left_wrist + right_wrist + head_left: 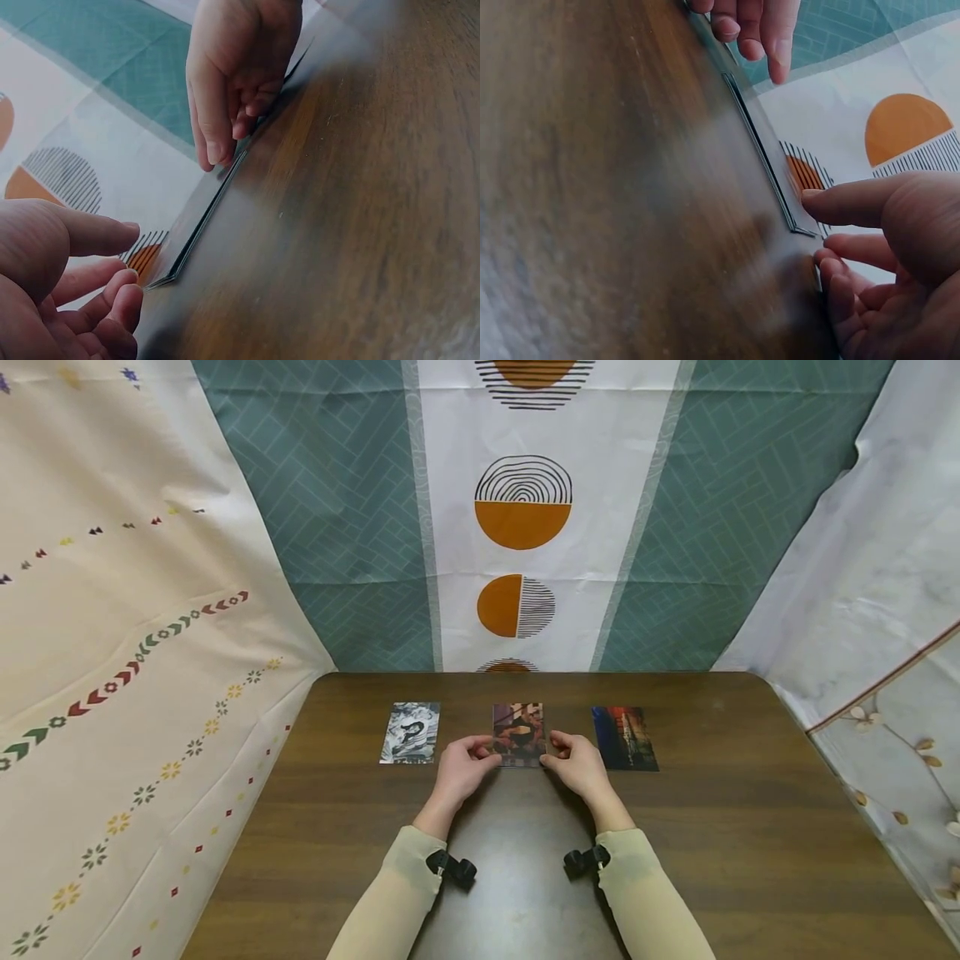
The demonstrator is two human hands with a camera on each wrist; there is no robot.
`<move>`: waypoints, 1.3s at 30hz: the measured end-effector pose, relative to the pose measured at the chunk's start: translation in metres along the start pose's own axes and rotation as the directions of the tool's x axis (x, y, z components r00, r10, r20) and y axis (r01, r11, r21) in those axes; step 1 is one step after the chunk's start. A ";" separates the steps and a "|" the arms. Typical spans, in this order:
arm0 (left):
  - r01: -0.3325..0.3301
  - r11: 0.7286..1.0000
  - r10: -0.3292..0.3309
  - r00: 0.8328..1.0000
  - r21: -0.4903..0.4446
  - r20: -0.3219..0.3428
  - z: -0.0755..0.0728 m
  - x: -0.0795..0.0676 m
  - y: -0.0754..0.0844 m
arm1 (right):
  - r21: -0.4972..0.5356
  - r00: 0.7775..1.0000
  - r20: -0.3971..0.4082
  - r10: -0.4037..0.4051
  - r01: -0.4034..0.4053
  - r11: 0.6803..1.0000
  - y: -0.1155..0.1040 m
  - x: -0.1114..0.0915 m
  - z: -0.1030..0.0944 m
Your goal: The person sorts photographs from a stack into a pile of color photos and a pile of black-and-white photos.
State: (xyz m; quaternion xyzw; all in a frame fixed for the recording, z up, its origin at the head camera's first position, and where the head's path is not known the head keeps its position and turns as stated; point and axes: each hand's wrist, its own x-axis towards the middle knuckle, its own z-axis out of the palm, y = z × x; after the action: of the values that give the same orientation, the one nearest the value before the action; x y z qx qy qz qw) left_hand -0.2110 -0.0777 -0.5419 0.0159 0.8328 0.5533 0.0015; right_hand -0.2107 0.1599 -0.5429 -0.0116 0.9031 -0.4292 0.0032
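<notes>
In the middle of the far part of the table lies a picture card (518, 732) in dark red and brown, its near edge showing thin layers in both wrist views. My left hand (467, 768) is at its left side, thumb and fingers slightly bent and apart, tips right by the corner. On the other side my right hand (576, 764) mirrors it, with the thumb tip overlapping the card's corner in the right wrist view. A grey-and-white picture card (410, 732) lies left of my left hand. Right of my right hand is a dark blue and red picture card (626, 738).
The brown wooden table (322, 852) ends at a patterned curtain (360, 527) behind the cards. Cream cloth (150, 652) hangs along the left and white flowered cloth (900, 610) along the right. Each sleeve carries a black wrist camera (453, 868).
</notes>
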 end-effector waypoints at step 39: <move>0.041 0.986 -0.055 0.995 0.164 0.083 0.001 0.004 0.004 | -0.125 0.999 0.046 0.022 -0.016 0.992 -0.010 0.005 0.003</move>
State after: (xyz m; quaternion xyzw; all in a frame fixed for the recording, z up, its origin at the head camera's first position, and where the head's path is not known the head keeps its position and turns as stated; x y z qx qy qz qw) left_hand -0.2149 -0.0754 -0.5387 0.0200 0.8744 0.4823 0.0497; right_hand -0.2150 0.1512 -0.5376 -0.0132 0.9278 -0.3717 0.0280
